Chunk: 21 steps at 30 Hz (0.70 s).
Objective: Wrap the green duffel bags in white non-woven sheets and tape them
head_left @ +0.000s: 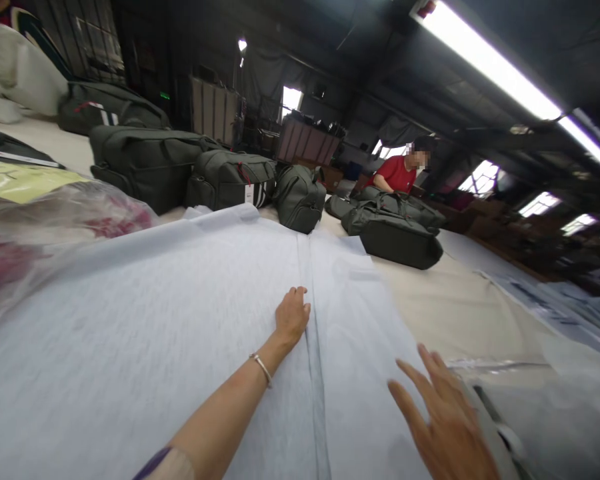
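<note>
— So the left hand (292,315) lies flat, fingers loose, on the white sheet (180,320), just beside the fold (311,300) down its middle?

— Yes, gripping nothing. The right hand (443,413) is spread open at the sheet's near right, and I can't tell whether it touches.

— What could go wrong?

— The sheet looks thin and slippery. One palm pushing alone could skew the fold or ruck it. Its far edge lies near the bags (300,197), which could snag it.

— And the plastic (540,400) on the right?

— It could slide under that open palm.
</note>
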Motion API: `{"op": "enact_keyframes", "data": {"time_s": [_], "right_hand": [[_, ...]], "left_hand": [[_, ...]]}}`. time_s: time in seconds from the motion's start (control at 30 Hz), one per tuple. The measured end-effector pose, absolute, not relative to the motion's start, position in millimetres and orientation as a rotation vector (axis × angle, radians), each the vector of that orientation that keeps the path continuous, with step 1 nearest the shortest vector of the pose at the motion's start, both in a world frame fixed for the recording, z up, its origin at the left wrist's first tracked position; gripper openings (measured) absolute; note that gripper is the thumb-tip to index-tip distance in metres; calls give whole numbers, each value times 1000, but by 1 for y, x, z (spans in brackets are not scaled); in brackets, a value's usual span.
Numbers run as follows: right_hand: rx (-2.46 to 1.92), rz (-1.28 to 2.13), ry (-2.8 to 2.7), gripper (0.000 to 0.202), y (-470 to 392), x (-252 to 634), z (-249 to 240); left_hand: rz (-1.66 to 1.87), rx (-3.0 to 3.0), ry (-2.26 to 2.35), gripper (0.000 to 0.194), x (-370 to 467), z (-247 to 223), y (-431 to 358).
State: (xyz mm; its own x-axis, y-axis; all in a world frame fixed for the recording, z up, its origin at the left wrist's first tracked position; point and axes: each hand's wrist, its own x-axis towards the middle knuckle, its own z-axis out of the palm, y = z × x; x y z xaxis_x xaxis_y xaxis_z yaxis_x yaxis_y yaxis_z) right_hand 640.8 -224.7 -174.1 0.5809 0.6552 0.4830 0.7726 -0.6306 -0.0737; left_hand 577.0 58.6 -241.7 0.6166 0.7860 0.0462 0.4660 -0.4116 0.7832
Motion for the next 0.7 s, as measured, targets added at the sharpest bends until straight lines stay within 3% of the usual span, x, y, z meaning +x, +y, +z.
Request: {"op": "enact_keyframes", "data": {"time_s": [0.13, 0.33, 0.43, 0.7], "right_hand": [[-2574, -414, -1299, 74, -139, 674, -207], [-2678, -170, -1268, 68, -126, 686, -280], [-2567, -158, -1222, 67, -133, 687, -284], [-2286, -23, -1168, 55, -144, 610, -266]], "left_hand": [[638, 2283, 1028, 43, 563, -245, 73], [680, 2343, 1117, 13, 560, -258, 90], [738, 2254, 1134, 4, 562, -261, 92], [1011, 1792, 1079, 9, 553, -264, 109]]}}
